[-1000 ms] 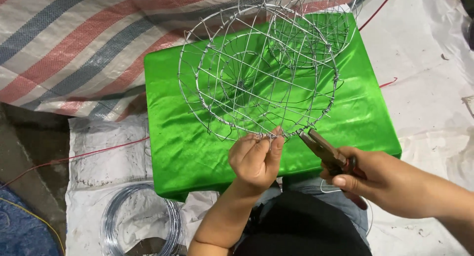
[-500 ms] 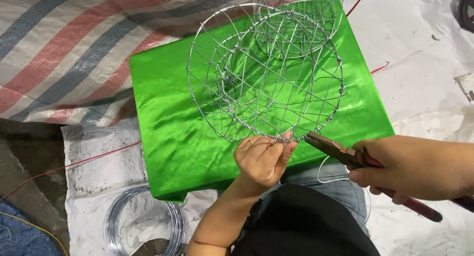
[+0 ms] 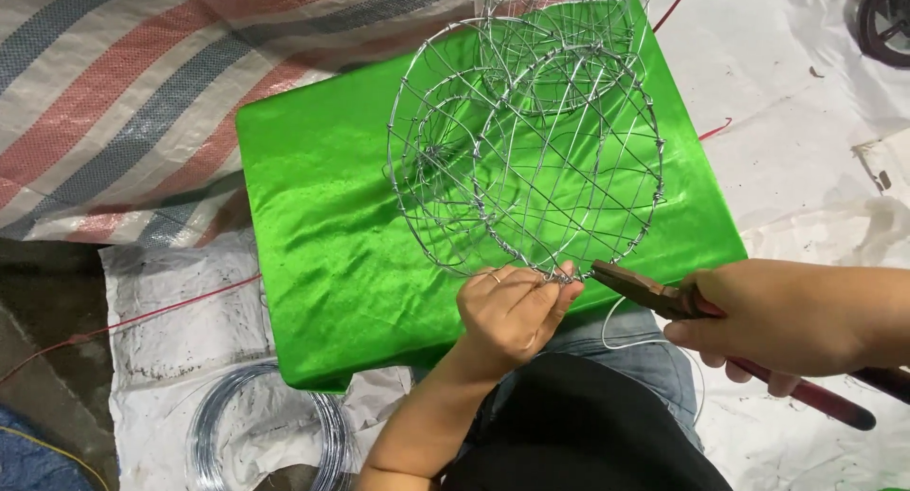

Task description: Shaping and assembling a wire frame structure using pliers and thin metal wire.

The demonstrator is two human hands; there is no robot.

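A round frame of thin silver wire point(image 3: 531, 150), like a cage or basket, stands on a bright green satin-covered block point(image 3: 341, 226). My left hand point(image 3: 512, 311) pinches the frame's near rim at the bottom, with a ring on one finger. My right hand point(image 3: 787, 316) grips a pair of pliers with dark red handles point(image 3: 664, 297); their jaws reach the rim right beside my left fingertips. A loose white wire point(image 3: 616, 330) curves down from that spot over my lap.
A coil of silver wire point(image 3: 265, 434) lies on white sheeting at the lower left. A striped red, grey and white tarp point(image 3: 123, 83) covers the far left. A thin red cord point(image 3: 142, 316) crosses the floor. White sheeting point(image 3: 806, 121) spreads to the right.
The wire frame has turned and shifted to the right over the block. My right hand brought the pliers' jaws up to the rim beside my left fingers.
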